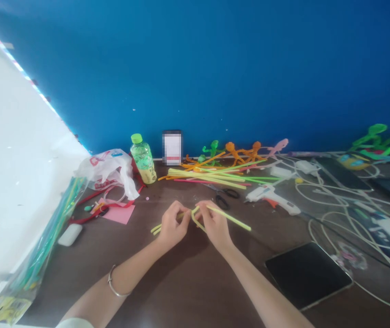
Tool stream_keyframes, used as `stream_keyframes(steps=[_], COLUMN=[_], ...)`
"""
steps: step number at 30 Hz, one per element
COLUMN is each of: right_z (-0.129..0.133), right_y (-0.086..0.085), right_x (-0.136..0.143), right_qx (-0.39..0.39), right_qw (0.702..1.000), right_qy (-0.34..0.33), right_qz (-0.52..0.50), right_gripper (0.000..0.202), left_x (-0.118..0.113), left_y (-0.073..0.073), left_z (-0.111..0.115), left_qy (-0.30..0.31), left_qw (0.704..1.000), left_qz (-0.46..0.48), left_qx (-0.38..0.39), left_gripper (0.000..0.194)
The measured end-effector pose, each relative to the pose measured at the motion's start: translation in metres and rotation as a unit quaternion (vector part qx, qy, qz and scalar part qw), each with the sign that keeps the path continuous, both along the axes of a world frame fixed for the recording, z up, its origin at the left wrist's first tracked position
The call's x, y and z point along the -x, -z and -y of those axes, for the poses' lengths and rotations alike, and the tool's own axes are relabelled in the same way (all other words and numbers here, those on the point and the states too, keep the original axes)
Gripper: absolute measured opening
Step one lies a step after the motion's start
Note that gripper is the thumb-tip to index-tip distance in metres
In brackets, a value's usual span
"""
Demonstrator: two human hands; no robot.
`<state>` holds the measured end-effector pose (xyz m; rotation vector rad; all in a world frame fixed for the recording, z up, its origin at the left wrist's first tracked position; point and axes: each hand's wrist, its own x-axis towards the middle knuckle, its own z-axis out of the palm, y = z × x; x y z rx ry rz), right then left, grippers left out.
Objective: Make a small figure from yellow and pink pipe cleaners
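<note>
Over the middle of the dark table, my left hand [174, 222] and my right hand [213, 224] are close together, both closed on yellow pipe cleaners [233, 218]. Two ends stick out to the left past my left hand. One long straight end points right and down from my right hand. Between my fingertips the yellow stems bend into a small loop; how they join is partly hidden by my fingers. Just beyond my hands lies a loose bundle of yellow, green, orange and pink pipe cleaners [208, 175], with black-handled scissors [227, 197] beside it.
A green-capped bottle [144, 159] and a plastic bag [107, 168] stand back left. Figures [239, 152] line the blue wall. A hot glue gun [273, 197], tangled cables [328, 214] and a tablet [309, 273] lie right. Bagged pipe cleaners [49, 237] lie left.
</note>
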<state>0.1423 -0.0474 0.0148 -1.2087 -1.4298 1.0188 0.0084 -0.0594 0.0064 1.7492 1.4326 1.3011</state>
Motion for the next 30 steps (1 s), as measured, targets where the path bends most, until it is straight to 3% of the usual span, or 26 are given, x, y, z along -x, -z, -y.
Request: stream_keyframes(steps=[7,13,16,19,21,24,27,30], right_z=[-0.005,-0.009,-0.010,-0.011,-0.010,-0.008,-0.007,-0.007], right_y=[-0.010,-0.005,0.000,0.000,-0.002,-0.008,-0.012,-0.012], right_x=[0.001,-0.001,-0.001,-0.005,-0.008,-0.015,-0.023,-0.030], right_qx=[0.121,0.182,0.227,0.240,0.192,-0.001,-0.225,-0.347], right_qw=[0.985,0.961,0.948,0.956,0.978,0.993,0.933,0.847], right_qy=[0.022,0.037,-0.003,-0.042,-0.044,-0.037,-0.066,-0.093], right_qz=[-0.122,-0.205,-0.224,-0.162,-0.065,0.110,0.272,0.391], right_gripper=[0.040,0.038,0.037,0.040,0.043,0.034,0.020,0.021], left_x=[0.001,0.003,0.005,0.005,0.005,0.003,0.004,0.005], left_y=[0.001,0.001,0.003,0.005,0.005,0.003,0.002,0.001], left_z=[0.002,0.001,0.001,0.000,0.000,-0.001,-0.003,-0.004], left_qy=[0.027,0.066,0.079,0.070,0.051,0.020,0.013,0.019], left_qw=[0.999,0.996,0.994,0.995,0.996,0.998,0.999,0.998], left_qz=[-0.003,0.004,-0.005,-0.010,-0.009,0.008,0.035,0.050], left_qx=[-0.026,-0.064,-0.073,-0.076,-0.076,-0.052,-0.003,0.036], left_gripper=[0.017,0.014,0.014,0.013,0.013,0.014,0.017,0.020])
